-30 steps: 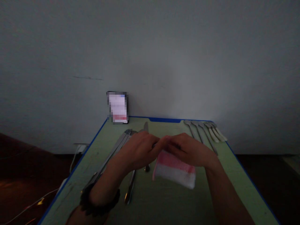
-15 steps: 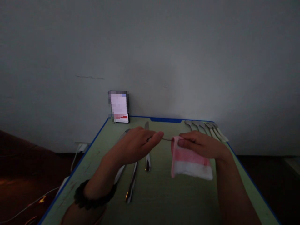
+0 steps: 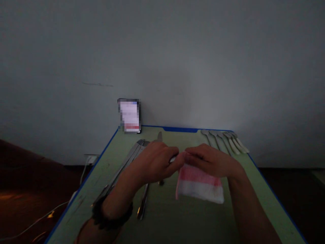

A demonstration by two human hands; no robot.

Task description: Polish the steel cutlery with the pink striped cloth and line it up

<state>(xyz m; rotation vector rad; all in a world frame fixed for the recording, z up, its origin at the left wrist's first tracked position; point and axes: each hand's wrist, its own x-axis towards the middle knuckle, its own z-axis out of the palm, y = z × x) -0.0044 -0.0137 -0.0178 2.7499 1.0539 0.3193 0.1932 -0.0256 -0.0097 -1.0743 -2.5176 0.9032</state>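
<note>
My left hand (image 3: 159, 161), a dark beaded bracelet on its wrist, is closed on a piece of metal cutlery (image 3: 173, 159). Only a short bit of it shows at the fingers, so its exact kind is hidden. My right hand (image 3: 210, 159) pinches a pink and white cloth (image 3: 199, 184) that is wrapped round the cutlery, its lower part hanging down. Both hands nearly meet above the table. Under and beside my left arm lie several table knives (image 3: 127, 159), and another knife (image 3: 159, 136) sticks out behind that hand.
Several spoons and forks (image 3: 223, 140), some with white handles, lie in a row at the back right of the green table (image 3: 203, 220). A phone (image 3: 130, 115) leans against the wall at the back left. A white cable (image 3: 38, 219) runs beside the table.
The hands have come together: the right has moved left with the cloth, up to the left hand's fingers. The bare stretch of thin metal between them is now covered.
</note>
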